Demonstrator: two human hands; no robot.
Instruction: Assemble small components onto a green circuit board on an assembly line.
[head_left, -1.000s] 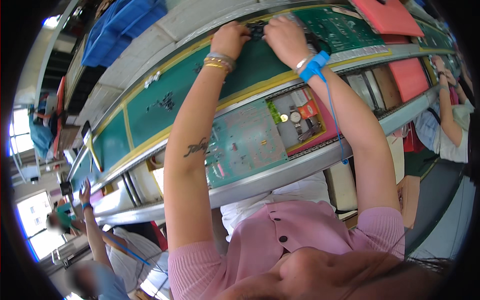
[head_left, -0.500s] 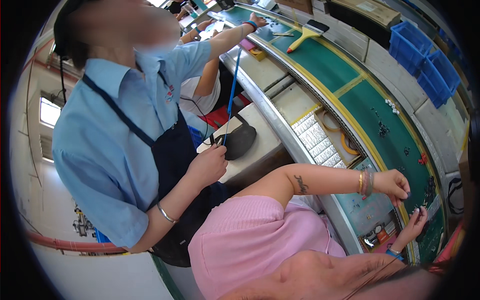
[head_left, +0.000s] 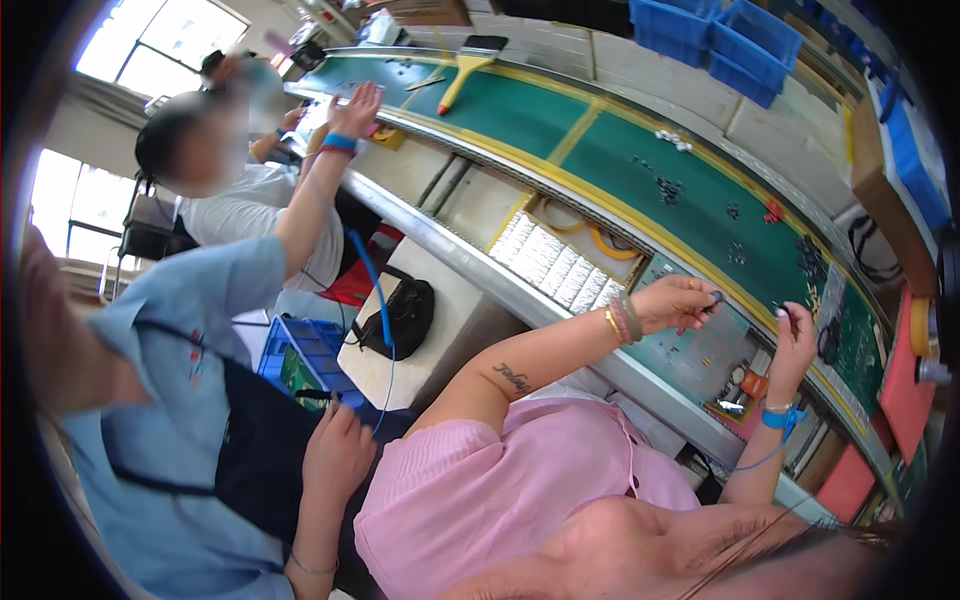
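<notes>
My left hand, with bracelets at the wrist, is closed in a pinch over the near edge of the green belt. A small dark part shows at its fingertips; its exact kind is too small to tell. To its right and apart from it, my right hand is raised with fingers pinched, wearing a blue wrist strap. Something tiny and dark sits at those fingertips, too small to name. Beyond my hands, the belt carries black part piles, red parts and white parts.
At my left stands a co-worker in a blue shirt, one hand reaching toward the belt, the other holding a dark clip with a blue cord. A brush lies on the belt. Blue bins stand beyond. Foil-like strips lie below the belt.
The view has turned. My hands have drawn back from the black parts on the belt and moved apart. The co-worker's lower hand is farther from my arm.
</notes>
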